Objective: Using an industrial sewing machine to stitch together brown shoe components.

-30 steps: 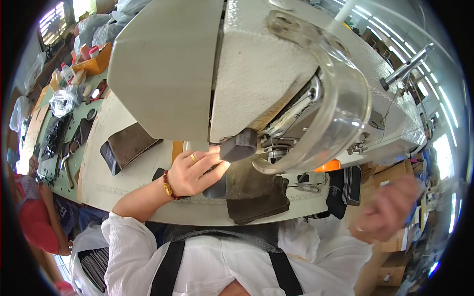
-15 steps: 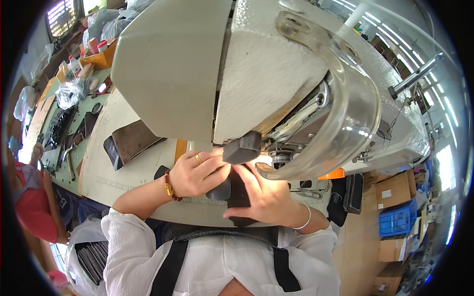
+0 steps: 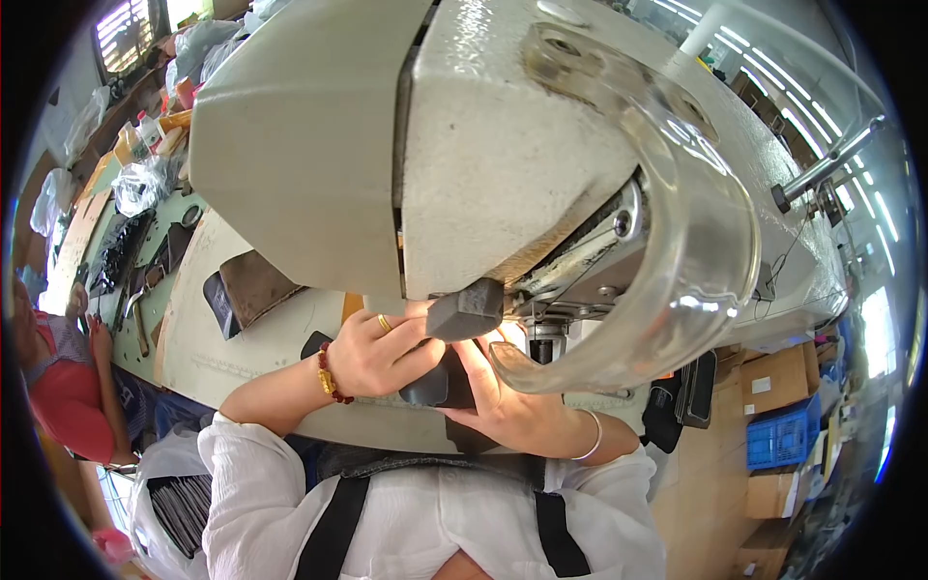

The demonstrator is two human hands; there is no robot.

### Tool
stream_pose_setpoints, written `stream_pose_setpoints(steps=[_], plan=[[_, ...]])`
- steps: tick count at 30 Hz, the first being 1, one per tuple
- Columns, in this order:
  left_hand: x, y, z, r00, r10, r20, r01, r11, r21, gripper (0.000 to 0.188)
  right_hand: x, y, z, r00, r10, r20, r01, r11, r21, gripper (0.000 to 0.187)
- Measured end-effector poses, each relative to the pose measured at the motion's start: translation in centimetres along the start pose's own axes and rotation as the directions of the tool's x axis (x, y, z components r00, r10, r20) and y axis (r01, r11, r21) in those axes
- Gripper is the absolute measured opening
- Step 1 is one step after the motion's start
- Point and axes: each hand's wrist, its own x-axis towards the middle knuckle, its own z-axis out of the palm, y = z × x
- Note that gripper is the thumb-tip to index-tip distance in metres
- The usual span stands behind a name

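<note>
Under the head of a large pale sewing machine [image 3: 522, 174], both my hands work close together on a dark leather piece [image 3: 426, 388]. My left hand [image 3: 379, 363], with a ring and a beaded bracelet, bends its fingers over the left side of the piece; some fingertips are hidden behind a dark grey block [image 3: 466, 311] on the machine. On the right side, my right hand [image 3: 517, 411] has its thumb and fingers against the leather, fingertips pointing toward the lit needle area. A curved clear guard [image 3: 706, 290] hangs above that hand. The stitching point itself is hidden.
A brown and black leather stack [image 3: 253, 290] lies on the table at left. Farther left, a person in red [image 3: 72, 396] sits at a green bench with tools and bottles. Black cases [image 3: 694, 389], a blue crate [image 3: 781, 432] and cardboard boxes are at right.
The machine head looks slightly larger and shifted left as my view moves. My right hand sits a little lower, its thumb drawn closer in. The left hand stays nearly in place.
</note>
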Motion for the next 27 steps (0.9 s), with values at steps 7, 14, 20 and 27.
stream_pose_setpoints(steps=[7,14,20,27], plan=[[0.0,-0.2,0.2,1.0,-0.007,-0.026,0.006,0.999,-0.044,0.013,0.0,0.1,-0.4,0.998,0.011,0.056,-0.009,0.999,-0.047,0.105],[-0.5,-0.4,0.4,0.999,-0.02,-0.028,0.018,0.999,-0.048,0.015,-0.1,0.0,-0.5,0.997,-0.011,0.077,0.018,0.996,-0.093,0.106],[-0.7,-0.3,0.2,0.997,-0.068,0.029,0.07,0.995,-0.075,0.02,0.4,0.1,-0.4,1.0,-0.006,0.014,0.007,0.995,-0.097,0.091],[-0.3,-2.1,-1.8,0.972,-0.158,0.176,0.211,0.915,-0.345,0.034,0.9,-0.5,-0.8,0.994,-0.053,-0.092,0.036,0.984,-0.174,0.048]])
